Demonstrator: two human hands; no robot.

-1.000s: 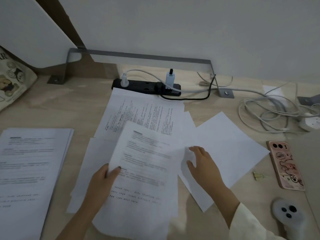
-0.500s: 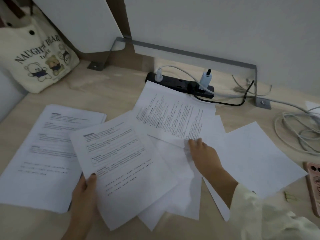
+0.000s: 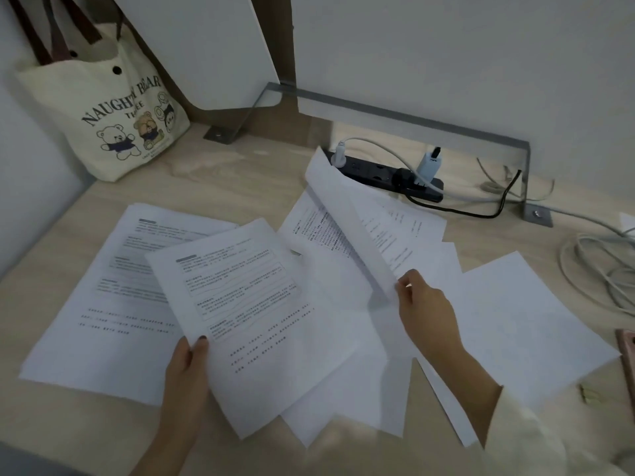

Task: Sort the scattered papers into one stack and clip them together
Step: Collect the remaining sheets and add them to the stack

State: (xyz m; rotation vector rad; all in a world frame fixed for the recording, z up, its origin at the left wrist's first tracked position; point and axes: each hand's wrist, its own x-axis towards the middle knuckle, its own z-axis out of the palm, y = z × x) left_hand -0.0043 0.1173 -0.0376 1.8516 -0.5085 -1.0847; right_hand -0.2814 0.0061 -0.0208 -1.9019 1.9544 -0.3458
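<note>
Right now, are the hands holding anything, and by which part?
The left hand grips a printed sheet at its near left edge; the right hand pinches a second sheet by its near corner, tilted upward.

Wooden desk (image 3: 240,187): surface inventory.
We locate a paper stack (image 3: 103,304) at 9 o'clock, loose sheets (image 3: 532,331) overlapping from centre to 3 o'clock, a tote bag (image 3: 113,108) at 11 o'clock, a power strip (image 3: 385,173) at 1 o'clock, coiled cable (image 3: 601,269) at 3 o'clock, and a clip (image 3: 589,393) beside a phone (image 3: 627,355) at 4 o'clock.
</note>
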